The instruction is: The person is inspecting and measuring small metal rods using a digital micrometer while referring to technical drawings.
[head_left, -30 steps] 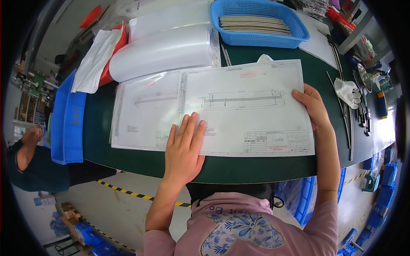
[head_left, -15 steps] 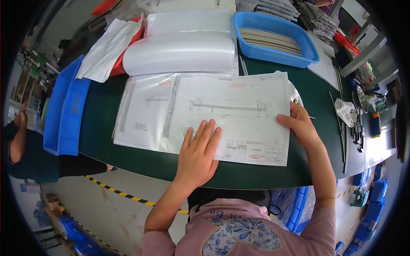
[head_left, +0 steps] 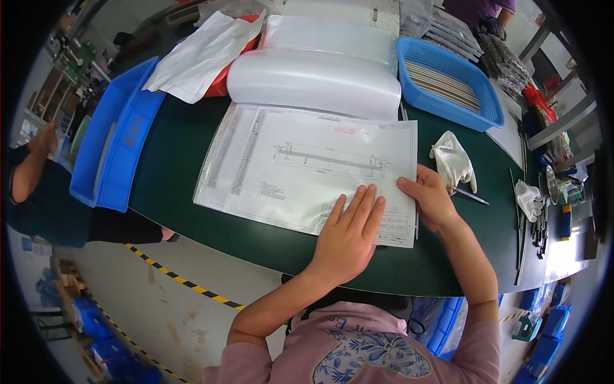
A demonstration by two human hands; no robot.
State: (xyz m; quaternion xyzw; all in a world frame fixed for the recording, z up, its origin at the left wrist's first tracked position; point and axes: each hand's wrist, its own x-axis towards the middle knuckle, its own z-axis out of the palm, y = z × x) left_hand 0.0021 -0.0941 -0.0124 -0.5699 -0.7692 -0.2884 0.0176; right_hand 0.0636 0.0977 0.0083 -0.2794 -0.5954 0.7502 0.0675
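At work over a green table (head_left: pixel 173 182), between a blue box (head_left: pixel 135 150) on the left and a blue basket (head_left: pixel 441 105) at the far right, just on the near side of some curled plastic sheets (head_left: pixel 313 77). Now much farther left with the drawing (head_left: pixel 332 144), almost squarely over the paper stack (head_left: pixel 220 160) at the near middle, leaving only a narrow strip bare along the left (a far wider band half a second ago). Closer to lined up, judging by that strip; on top or inside a clear sleeve, impossible to tell. Over near the drawing's near right corner with the left hand (head_left: pixel 345 240), flat, fingers straight, gripping nothing. Pinching the right edge with the right hand (head_left: pixel 436 198), thumb on top, other fingertips hidden. More fully uncovered on the right, by the same shift: a white glove (head_left: pixel 457 163), plus a slim pen-like tool (head_left: pixel 472 196) beside it.
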